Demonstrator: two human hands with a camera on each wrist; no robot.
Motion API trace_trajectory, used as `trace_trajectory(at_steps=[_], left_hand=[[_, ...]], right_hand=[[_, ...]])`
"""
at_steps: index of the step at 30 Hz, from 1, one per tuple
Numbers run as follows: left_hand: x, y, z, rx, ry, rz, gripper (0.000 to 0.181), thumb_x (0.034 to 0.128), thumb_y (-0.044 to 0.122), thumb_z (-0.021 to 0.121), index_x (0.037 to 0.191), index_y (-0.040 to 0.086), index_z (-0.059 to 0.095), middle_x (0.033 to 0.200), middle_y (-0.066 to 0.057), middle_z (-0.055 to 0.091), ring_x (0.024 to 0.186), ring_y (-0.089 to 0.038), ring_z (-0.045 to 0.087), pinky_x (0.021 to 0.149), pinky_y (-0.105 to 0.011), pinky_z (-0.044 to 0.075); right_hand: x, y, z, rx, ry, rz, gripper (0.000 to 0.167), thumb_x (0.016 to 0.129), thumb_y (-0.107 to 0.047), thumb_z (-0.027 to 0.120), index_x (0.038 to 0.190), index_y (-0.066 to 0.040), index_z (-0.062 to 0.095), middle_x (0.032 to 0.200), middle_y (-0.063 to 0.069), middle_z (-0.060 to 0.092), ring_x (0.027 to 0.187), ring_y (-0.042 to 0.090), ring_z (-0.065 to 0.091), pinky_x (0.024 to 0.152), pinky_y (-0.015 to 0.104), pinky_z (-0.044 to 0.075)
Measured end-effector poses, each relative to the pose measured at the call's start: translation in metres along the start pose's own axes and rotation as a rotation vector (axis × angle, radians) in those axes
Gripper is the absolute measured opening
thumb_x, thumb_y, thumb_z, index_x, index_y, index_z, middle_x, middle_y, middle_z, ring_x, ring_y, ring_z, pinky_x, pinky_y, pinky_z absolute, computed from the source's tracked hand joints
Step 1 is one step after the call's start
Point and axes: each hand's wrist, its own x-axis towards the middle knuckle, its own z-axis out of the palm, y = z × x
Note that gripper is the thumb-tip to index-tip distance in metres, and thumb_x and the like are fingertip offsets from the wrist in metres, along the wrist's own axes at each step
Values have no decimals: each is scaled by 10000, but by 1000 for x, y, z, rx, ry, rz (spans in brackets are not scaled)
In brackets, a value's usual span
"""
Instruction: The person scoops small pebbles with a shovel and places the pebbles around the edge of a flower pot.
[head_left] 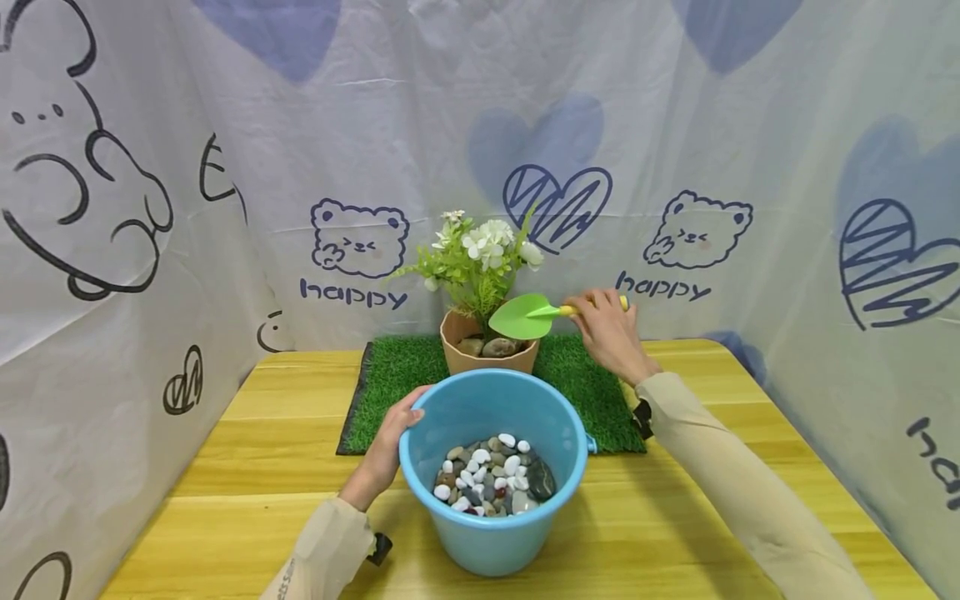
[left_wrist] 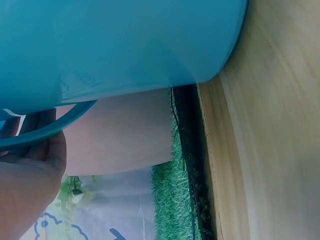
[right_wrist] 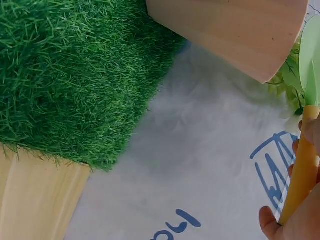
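Observation:
My left hand (head_left: pixel 389 442) grips the left rim of a light blue bucket (head_left: pixel 491 546), thumb over the edge; in the left wrist view its fingers are beside a curved blue handle (left_wrist: pixel 50 132). Inside the bucket lie white, grey and brown pebbles (head_left: pixel 487 479) and a larger dark stone (head_left: pixel 540 481). My right hand (head_left: pixel 611 333) holds a small garden trowel (head_left: pixel 522 317) by its yellow handle (right_wrist: pixel 300 165). The trowel's green blade is at the right side of a tan flowerpot (head_left: pixel 491 362), above its rim. White flowers with green leaves (head_left: pixel 483 250) stand in the pot, with stones (head_left: pixel 500 347) at their base.
The pot stands on a mat of artificial grass (head_left: pixel 585 400), which lies on a wooden table (head_left: pixel 277 450). The bucket stands in front of the pot, near the table's front. A printed white cloth (head_left: pixel 420 142) hangs behind and on both sides.

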Motion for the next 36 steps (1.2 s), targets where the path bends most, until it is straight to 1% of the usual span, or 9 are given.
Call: trace_trajectory(at_steps=[6, 9, 14, 19, 21, 27, 32, 36], left_hand=[[0, -1, 1, -3, 1, -5, 556, 947, 294, 331, 1432, 53, 460, 1366, -252, 526, 1159, -449, 575, 881, -443, 548], [0, 0, 2, 0, 5, -7, 556, 946, 295, 332, 1428, 53, 464, 1361, -252, 530, 1152, -439, 581, 878, -433, 549], [0, 1, 2, -3, 10, -14, 560, 941, 300, 336, 1426, 52, 466, 1351, -258, 537, 1140, -434, 589, 869, -431, 552], [0, 1, 2, -3, 15, -10, 565, 935, 301, 336, 1425, 53, 469, 1348, -260, 539, 1133, -441, 590, 860, -434, 555], [0, 0, 3, -4, 15, -11, 566, 934, 302, 336, 1424, 53, 469, 1347, -261, 540, 1130, -442, 591, 858, -434, 556], [0, 0, 3, -3, 15, -15, 565, 934, 301, 338, 1422, 49, 468, 1345, -261, 541, 1129, -436, 593, 858, -425, 557], [0, 1, 3, 2, 17, -17, 567, 932, 300, 339, 1422, 44, 467, 1344, -262, 540, 1128, -432, 594, 856, -413, 556], [0, 2, 2, -6, 18, -23, 567, 933, 302, 344, 1426, 48, 464, 1352, -259, 536, 1142, -437, 587, 867, -422, 552]], right_hand=[[-7, 4, 1, 18, -59, 65, 300, 1030, -279, 458, 1272, -192, 612, 1181, 61, 581, 1107, 285, 446, 877, 568, 340], [-10, 6, 1, 58, -72, 77, 313, 1034, -281, 444, 1289, -187, 599, 1145, 72, 577, 1079, 286, 444, 861, 542, 334], [-13, 9, 0, 157, -61, 73, 305, 1027, -270, 464, 1276, -166, 607, 1069, 75, 562, 1026, 271, 434, 845, 502, 311], [-17, 9, -1, 184, -89, 53, 316, 1014, -310, 498, 1260, -160, 629, 1063, 64, 563, 992, 239, 427, 832, 437, 297], [-18, 9, 0, 197, -99, 52, 322, 1008, -323, 510, 1246, -147, 636, 1065, 72, 567, 997, 242, 431, 842, 437, 306], [-21, 9, 2, 270, -107, 74, 333, 993, -354, 538, 1185, -110, 658, 1103, 108, 599, 1047, 274, 453, 900, 485, 335], [-20, 7, -3, 316, -118, 49, 315, 975, -338, 576, 1149, -97, 679, 1079, 108, 609, 1013, 257, 454, 870, 444, 364], [-15, 2, -8, 344, -123, 30, 335, 946, -387, 609, 1131, -120, 694, 1068, 84, 611, 988, 232, 453, 843, 408, 370]])
